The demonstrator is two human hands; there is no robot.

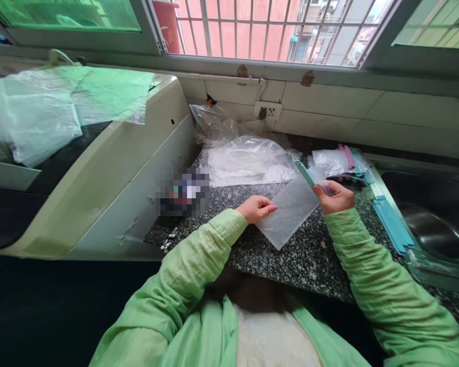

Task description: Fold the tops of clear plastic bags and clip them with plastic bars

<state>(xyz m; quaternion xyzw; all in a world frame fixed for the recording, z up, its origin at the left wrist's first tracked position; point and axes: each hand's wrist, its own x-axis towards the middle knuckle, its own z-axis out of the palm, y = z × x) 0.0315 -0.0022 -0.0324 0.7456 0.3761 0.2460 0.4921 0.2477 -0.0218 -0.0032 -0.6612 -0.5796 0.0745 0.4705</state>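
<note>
head view: frosted plastic pouch [290, 211] lies slanted on the speckled granite counter [313, 260], between the two hands and touching both. left hand [257, 208] rests at the pouch's left edge, fingers laid flat along it, pressing rather than clenching. right hand [333, 197] is at the pouch's upper right corner, thumb and fingers pinched on the pouch just beside the teal slider strip [305, 173] that runs along the pouch's top end. both sleeves are light green. behind the pouch, toward the wall, sits a heap of clear plastic bags [248, 160]; to the right of the right hand lies a small stack of pouches with pink and teal strips [346, 160]. loose teal strips [392, 224] lie on the counter near the steel sink [436, 229]. a cream-coloured machine [110, 173] stands at left, well apart from the pouch.
</note>
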